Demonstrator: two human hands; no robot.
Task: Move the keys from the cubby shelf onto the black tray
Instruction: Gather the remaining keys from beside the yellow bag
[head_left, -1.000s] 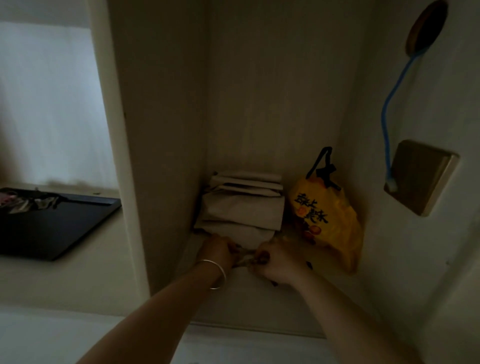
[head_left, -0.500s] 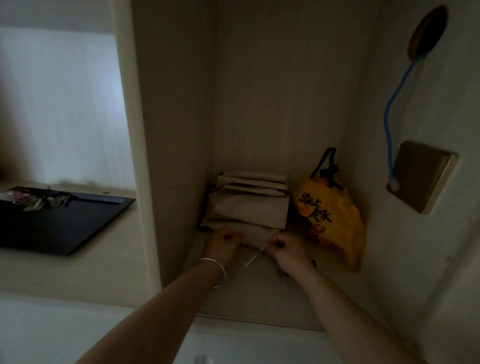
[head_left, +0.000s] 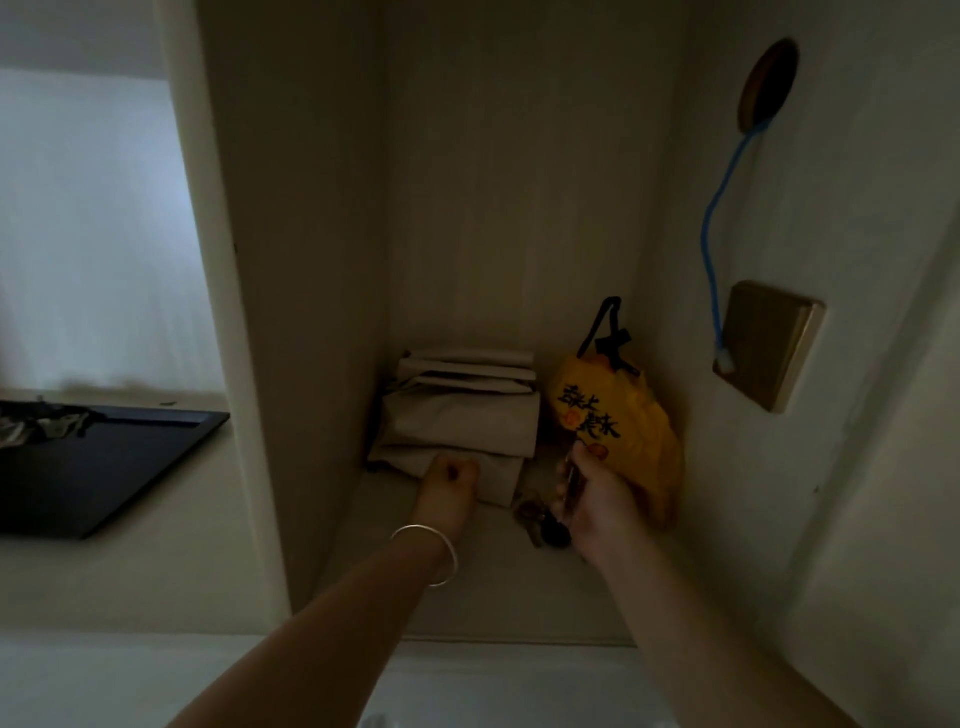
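Gripping the keys (head_left: 545, 519) just above the cubby shelf (head_left: 467, 582) floor, the right hand (head_left: 597, 504) sits against the yellow bag (head_left: 623, 431). The left hand (head_left: 449, 480), fingers curled into a fist, rests at the folded beige cloth's (head_left: 462, 426) front edge. Beyond the divider panel (head_left: 249, 364), the black tray (head_left: 104, 467) lies well apart, its near half bare.

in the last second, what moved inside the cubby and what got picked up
The right hand drew away from the left, toward the yellow bag, and now grips a key, with the rest of the keys dangling below it. The left hand, no longer touching the keys, is a closed fist at the folded beige cloth. The cloth, bag and black tray stayed put.
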